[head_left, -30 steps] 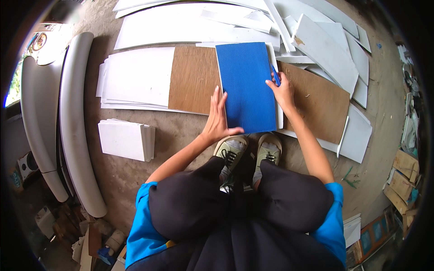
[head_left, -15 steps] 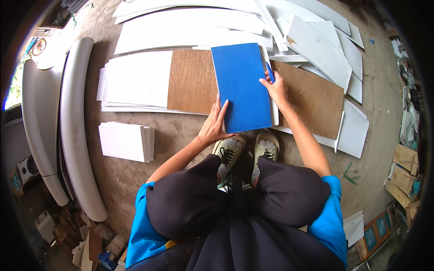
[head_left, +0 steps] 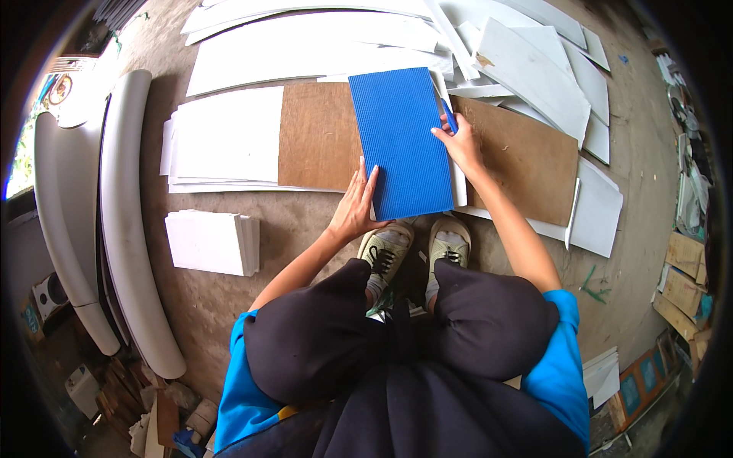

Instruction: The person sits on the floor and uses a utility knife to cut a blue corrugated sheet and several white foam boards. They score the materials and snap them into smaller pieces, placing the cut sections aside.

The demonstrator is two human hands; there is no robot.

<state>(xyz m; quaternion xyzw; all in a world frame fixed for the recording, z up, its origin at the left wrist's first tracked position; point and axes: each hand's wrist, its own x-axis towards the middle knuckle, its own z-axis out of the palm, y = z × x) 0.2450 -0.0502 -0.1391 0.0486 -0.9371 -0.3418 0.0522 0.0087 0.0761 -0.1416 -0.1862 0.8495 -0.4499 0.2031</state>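
On dirt floor (head_left: 305,244), brown board (head_left: 321,137) among scattered white sheets (head_left: 229,133); blue corrugated sheet (head_left: 401,141) lies atop. Left hand (head_left: 355,206) flat on its lower edge, fingers spread; right hand (head_left: 458,145) clamped on blue cutter (head_left: 449,118) at its right edge.

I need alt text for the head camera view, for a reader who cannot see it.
A squatting person presses the left hand on a blue ribbed sheet lying on a brown board, while the right hand holds a blue pen at its right edge. White sheets lie around on the floor.
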